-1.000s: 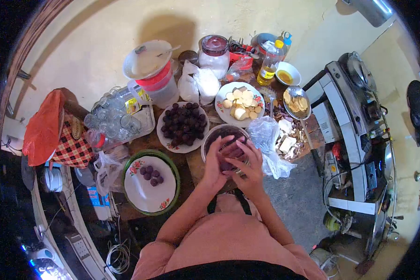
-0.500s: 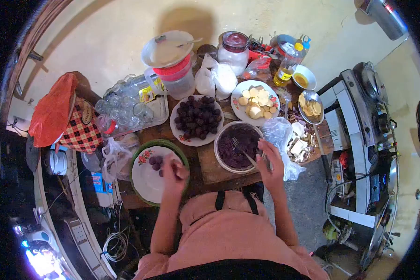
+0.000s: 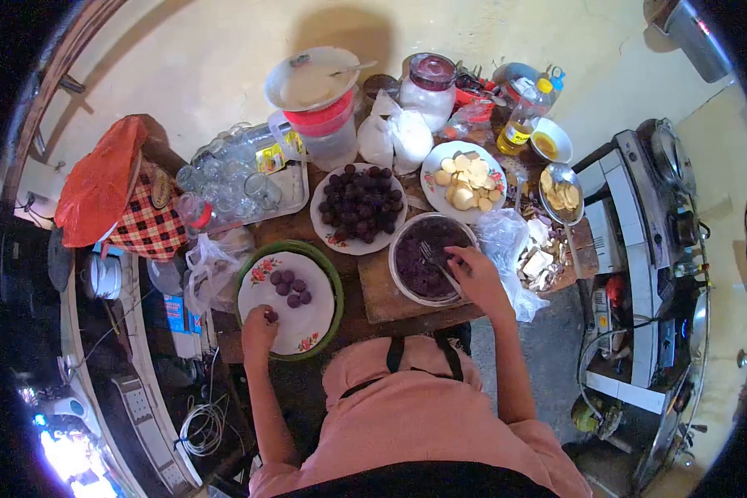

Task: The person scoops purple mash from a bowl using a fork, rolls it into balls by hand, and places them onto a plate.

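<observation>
My left hand is at the left edge of a white flowered plate, its fingertips closed on a small purple ball. Several more purple balls lie on that plate, which rests in a green basin. Over a bowl of purple mash, my right hand reaches in with its fingers pinched together at the mash. A fork leans in the bowl, its handle passing beside my right fingers and partly hidden by them.
A plate of dark purple balls sits behind the bowl, near a plate of pale slices. Glass jars on a tray, a pitcher, an oil bottle and a plastic bag crowd around. A stove stands right.
My left hand has moved left and down from over the plate to its left edge. My right hand has gone from the bowl's right rim into the bowl, fingers now drawn together.
</observation>
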Demonstrator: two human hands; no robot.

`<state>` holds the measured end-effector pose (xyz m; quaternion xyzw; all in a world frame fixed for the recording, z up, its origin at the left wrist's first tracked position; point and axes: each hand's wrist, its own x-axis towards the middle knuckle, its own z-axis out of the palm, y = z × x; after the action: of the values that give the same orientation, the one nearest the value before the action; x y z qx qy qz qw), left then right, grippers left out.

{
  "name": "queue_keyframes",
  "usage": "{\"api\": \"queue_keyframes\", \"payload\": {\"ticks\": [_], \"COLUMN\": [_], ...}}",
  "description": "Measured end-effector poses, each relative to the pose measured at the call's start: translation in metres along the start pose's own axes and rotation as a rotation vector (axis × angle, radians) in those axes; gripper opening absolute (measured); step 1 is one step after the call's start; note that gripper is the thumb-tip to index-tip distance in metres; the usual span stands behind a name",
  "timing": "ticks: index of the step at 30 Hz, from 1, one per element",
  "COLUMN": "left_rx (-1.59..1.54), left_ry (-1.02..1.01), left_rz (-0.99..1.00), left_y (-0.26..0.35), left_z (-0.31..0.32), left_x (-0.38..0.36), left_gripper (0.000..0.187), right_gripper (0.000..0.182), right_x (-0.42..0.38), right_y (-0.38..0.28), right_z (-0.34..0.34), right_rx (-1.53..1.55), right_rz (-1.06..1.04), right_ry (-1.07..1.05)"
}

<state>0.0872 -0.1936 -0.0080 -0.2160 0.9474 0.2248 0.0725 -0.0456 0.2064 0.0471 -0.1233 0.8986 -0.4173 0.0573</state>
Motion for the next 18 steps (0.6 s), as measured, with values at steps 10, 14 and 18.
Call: {"api": "queue_keyframes", "payload": {"ticks": [10,14,18], "left_rx": [0.109,0.083,0.021], "left_ry": [0.023,0.064,0.133], "left_rz": [-0.080,-0.081,-0.015], "left_y": [0.042,0.042,0.046], "left_z": [-0.027,-0.030,-0.031], "left_x": [0.001,-0.004,-0.008], "left_gripper": [0.033,0.029,0.025], "right_gripper": [0.023,0.029,0.034], "right_x": [0.056,0.049,0.004], "right_y": [0.035,0.030,-0.013], "right_z": [0.061,0.052,0.001], "right_rx": [-0.301,-0.459,-0.510], "right_rz": [-0.081,0.016,0.316], "right_ry": [-0.111,-0.152,-0.169]}}
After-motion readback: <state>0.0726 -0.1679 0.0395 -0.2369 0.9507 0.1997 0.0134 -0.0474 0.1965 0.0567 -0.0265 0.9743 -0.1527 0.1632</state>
